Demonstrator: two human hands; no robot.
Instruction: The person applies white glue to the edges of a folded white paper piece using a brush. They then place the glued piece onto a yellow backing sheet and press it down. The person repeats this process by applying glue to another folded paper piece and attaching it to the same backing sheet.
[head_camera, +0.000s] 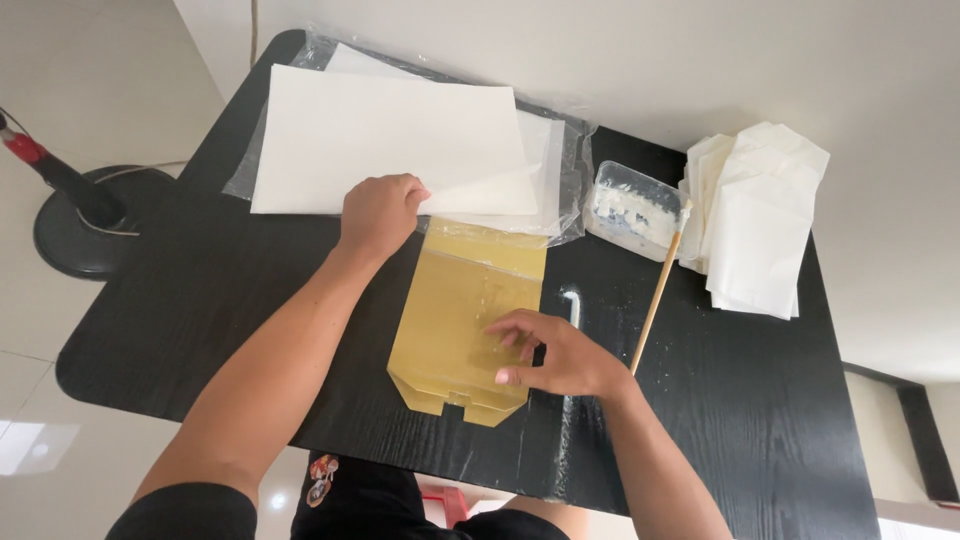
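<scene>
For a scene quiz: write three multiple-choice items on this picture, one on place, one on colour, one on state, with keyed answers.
1. Where is the stick?
A. right of the template
B. on the floor
C. under the paper

2. What colour is the template?
A. blue
B. yellow
C. red

3. What is the left hand doing?
A. hanging off the table
B. holding the stick
C. gripping the paper's edge

Answers:
A, it leans from the tub onto the table.
B, it shows yellowish under the right hand.
C, its fingers close on the sheet's lower edge.
</scene>
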